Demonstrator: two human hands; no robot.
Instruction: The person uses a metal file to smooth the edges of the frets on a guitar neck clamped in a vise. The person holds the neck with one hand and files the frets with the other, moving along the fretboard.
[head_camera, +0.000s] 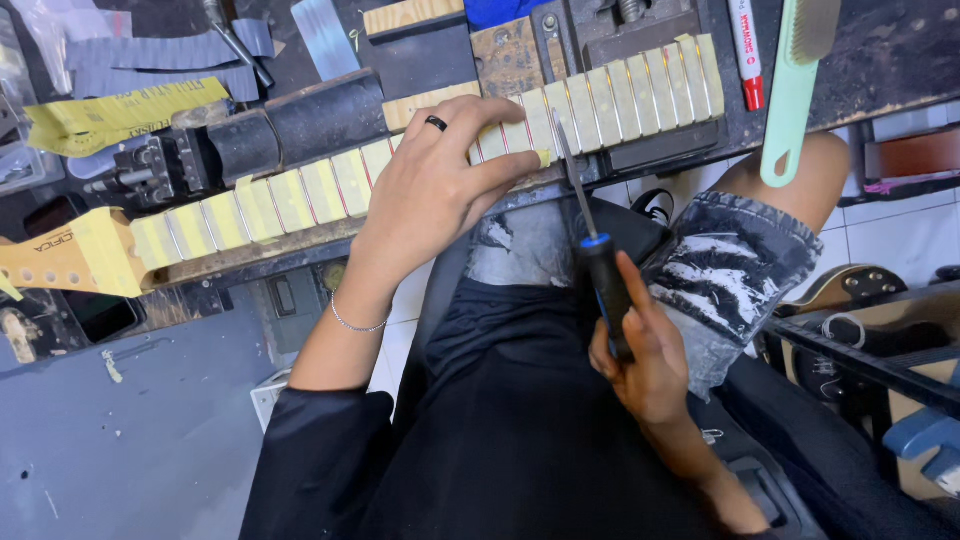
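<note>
A guitar neck (300, 195) lies across the workbench, its fretboard covered in strips of yellowish tape between the metal frets. My left hand (435, 190), with a dark ring and a thin bracelet, rests palm down on the middle of the neck, fingers spread over the frets. My right hand (640, 365) grips the black and blue handle of a slim metal file (577, 185). The file's tip touches the fretboard just right of my left fingers. The pale headstock (60, 262) sticks out at the far left.
A mint green brush (795, 85) hangs over the bench edge at the right, beside a red and white marker (745, 50). A black vise (250, 140) sits behind the neck. Yellow sandpaper (110, 112) lies at the back left. Another guitar body (860, 290) stands at the right.
</note>
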